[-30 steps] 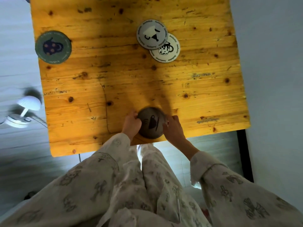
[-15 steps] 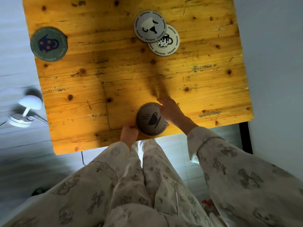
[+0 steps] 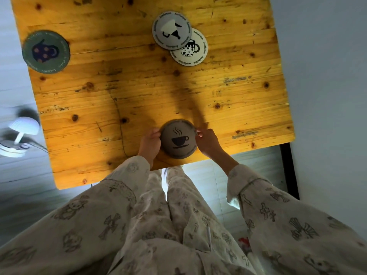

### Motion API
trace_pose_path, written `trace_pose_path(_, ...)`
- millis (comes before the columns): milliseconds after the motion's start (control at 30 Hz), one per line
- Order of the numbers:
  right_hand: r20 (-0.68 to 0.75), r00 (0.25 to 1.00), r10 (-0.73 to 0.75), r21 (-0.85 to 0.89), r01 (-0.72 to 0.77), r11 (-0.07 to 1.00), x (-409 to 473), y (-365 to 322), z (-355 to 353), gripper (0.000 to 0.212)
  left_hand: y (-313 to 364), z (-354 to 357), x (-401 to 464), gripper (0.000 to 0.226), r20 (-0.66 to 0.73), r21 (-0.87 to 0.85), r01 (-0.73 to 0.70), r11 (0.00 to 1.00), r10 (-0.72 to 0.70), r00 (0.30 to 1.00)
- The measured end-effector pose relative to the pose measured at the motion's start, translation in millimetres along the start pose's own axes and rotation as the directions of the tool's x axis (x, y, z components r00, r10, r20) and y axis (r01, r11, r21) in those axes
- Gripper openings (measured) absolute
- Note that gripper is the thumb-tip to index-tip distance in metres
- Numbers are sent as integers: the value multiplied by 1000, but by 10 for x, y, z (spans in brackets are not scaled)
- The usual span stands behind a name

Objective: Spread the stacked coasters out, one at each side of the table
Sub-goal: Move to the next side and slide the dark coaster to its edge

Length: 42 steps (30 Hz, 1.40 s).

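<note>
A grey coaster with a steaming cup print (image 3: 178, 138) lies near the wooden table's (image 3: 228, 108) near edge. My left hand (image 3: 150, 144) touches its left rim and my right hand (image 3: 207, 141) pinches its right rim with the fingertips. A green coaster with a dark mug print (image 3: 46, 52) sits at the table's left side. At the far middle, a grey coaster (image 3: 171, 29) overlaps a white coaster with a spotted mug (image 3: 191, 50).
A small white mushroom lamp (image 3: 18, 135) with a cable stands on the floor left of the table. A pale wall runs along the right side, with a dark table leg (image 3: 289, 171) beside it. My patterned trousers fill the bottom.
My left hand has come up from the table's edge to the coaster's left rim. My right hand has drawn back to its right rim. The coaster now lies flat, its print facing me.
</note>
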State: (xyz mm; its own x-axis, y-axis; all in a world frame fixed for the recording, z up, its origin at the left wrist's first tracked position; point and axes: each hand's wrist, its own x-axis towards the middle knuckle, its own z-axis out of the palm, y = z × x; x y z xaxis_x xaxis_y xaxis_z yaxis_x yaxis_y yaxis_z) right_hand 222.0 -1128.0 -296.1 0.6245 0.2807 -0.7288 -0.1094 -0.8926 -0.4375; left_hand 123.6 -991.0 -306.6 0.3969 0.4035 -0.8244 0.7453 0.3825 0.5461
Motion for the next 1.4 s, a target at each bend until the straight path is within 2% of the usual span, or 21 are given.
trace_pose_path(100, -10, 1000, 14, 37, -14, 999, -32, 38, 33, 38, -16, 42, 5, 41, -49, 75, 2, 997, 1, 999)
trace_pose_path(200, 3, 999, 40, 55, -40, 998, -47, 74, 63, 37, -79, 55, -11, 38, -55, 80, -31, 996, 36, 998)
trace_pose_path(333, 18, 998, 53, 87, -54, 995, -44, 113, 78, 36, -165, 5, -32, 42, 13, 124, -120, 985, 120, 993)
trace_pose_path(500, 28, 999, 38, 99, -40, 994, -38, 98, 70, 37, -219, -31, -58, 49, 40, 71, -176, 982, 173, 984)
trace_pose_path(600, 21, 999, 39, 93, -41, 995, -27, 100, 76, 37, -234, -22, -83, 61, 15, 49, -165, 985, 164, 986)
trace_pose_path(833, 31, 999, 37, 86, -40, 996, -41, 89, 67, 37, -256, -7, -74, 67, -14, 48, -136, 990, 137, 990)
trace_pose_path(1167, 35, 997, 63, 87, -66, 994, -61, 87, 83, 35, -304, 45, -35, 43, 3, 38, -64, 997, 64, 998)
trace_pose_path(1267, 33, 998, 61, 85, -63, 994, -56, 91, 93, 35, -292, 50, -27, 42, -5, 69, -24, 997, 24, 1000)
trace_pose_path(1400, 30, 998, 47, 68, -49, 997, -55, 71, 78, 35, -211, 26, -83, 43, 8, 132, -58, 990, 57, 998)
